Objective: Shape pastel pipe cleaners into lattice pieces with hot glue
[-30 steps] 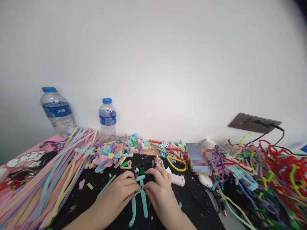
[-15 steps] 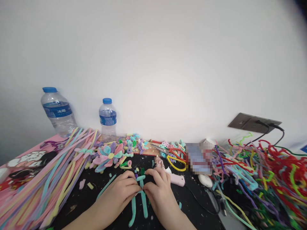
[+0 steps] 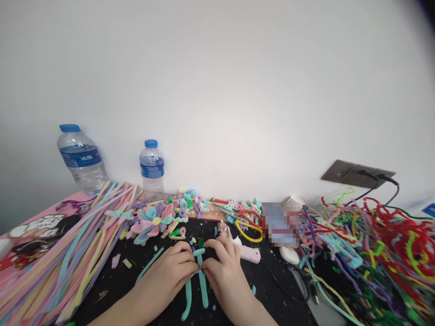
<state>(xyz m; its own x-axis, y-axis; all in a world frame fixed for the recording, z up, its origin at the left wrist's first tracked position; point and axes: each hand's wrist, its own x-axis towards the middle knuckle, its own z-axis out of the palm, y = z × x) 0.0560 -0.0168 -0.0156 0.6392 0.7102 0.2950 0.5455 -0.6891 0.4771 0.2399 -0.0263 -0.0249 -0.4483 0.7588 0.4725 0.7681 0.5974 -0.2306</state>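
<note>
Teal pipe cleaner [image 3: 203, 290] pieces are pinched between my two hands at the middle of the black mat [image 3: 118, 290]. Two fuzzy ends hang down toward me, and a short bent part shows above the fingertips. My left hand [image 3: 173, 269] is closed on the left side of the piece. From the right, my right hand [image 3: 224, 265] pinches the same piece, its fingertips nearly meeting the left ones. The exact point of contact is hidden by the fingers. Another teal strip [image 3: 149, 265] lies just left of my left hand.
Long pastel pipe cleaners [image 3: 84, 253] cover the left side, beside a fuzzy flower [image 3: 156, 221]. Behind my hands lie scissors [image 3: 249, 219] and a pink corded tool [image 3: 249, 254]. A tangled multicoloured pile [image 3: 384, 253] fills the right. Two bottles [image 3: 152, 167] stand by the wall.
The whole view has shifted very slightly. Both hands keep the same pinch on the teal pipe cleaner, with almost no visible movement.
</note>
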